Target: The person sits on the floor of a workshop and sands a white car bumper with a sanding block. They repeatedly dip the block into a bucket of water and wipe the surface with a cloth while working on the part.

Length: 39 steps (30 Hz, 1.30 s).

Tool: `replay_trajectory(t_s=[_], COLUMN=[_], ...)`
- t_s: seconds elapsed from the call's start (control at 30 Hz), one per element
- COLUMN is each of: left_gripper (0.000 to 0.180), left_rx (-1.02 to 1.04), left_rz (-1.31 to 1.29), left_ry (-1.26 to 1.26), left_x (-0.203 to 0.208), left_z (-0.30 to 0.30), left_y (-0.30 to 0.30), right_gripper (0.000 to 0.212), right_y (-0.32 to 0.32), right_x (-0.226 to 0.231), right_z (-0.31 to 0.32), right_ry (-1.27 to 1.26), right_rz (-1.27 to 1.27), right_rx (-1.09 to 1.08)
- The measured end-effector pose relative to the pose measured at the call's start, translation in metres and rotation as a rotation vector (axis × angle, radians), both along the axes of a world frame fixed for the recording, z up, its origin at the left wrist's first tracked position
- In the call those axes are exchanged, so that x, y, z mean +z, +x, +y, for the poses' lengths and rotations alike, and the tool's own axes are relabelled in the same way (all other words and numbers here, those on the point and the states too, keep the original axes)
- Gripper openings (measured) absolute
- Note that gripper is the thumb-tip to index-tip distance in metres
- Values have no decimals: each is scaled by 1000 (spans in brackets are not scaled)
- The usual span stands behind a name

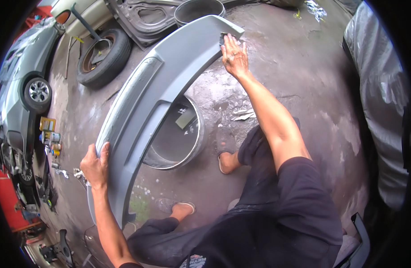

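Note:
A long grey car bumper panel [169, 85] slants across the view, from the lower left to the top middle. My left hand [96, 167] is closed around its outer edge near the lower end, thumb on top. At the far end, my right hand [235, 57] presses a small dark piece of sandpaper [222, 38] against the panel's inner edge. Its fingers lie nearly straight over the sandpaper and hide part of it. Below the panel stands a large round bucket [198, 149] with a pale rectangular piece [185, 119] inside.
A second bucket [177, 18] stands beyond the panel, beside a bare car door [129, 27]. A wheel with tyre [118, 60] lies to the left. Further left are a grey car [15, 96] and several small cans [54, 137]. A silver cover [377, 80] drapes something at the right.

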<state>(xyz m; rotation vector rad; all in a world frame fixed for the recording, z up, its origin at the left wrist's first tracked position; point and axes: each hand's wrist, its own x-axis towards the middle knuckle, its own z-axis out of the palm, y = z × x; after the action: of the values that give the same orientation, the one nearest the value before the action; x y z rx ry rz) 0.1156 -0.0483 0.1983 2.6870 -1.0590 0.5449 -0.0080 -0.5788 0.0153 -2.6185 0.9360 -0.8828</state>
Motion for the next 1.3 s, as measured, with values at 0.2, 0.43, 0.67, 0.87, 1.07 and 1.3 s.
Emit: replay_trajectory(t_s=[0.2,0.43,0.67,0.87,1.07,1.3], left_gripper=[54,57,64,64,66,64], left_rx=[62,57,89,91,22,103], left_rz=[60,56,98,204,340,624], left_ry=[52,49,52,65,22,32], left_x=[-4,-12,-17,-26,-34,-87], left_z=[-3,2,-2,4,-21,-22], left_y=[13,34,38,52,75,101], right_gripper=[56,49,53,55,55,45], right_y=[37,31,79,21,71,24], right_x=[8,43,81,52,50,44], right_z=[95,140,112,123,38,210], right_ry=[97,-222,-397,-362,-353,-222], right_rz=[-284,-79,-132,100,198,270], right_rx=[34,385,592,594,188,545])
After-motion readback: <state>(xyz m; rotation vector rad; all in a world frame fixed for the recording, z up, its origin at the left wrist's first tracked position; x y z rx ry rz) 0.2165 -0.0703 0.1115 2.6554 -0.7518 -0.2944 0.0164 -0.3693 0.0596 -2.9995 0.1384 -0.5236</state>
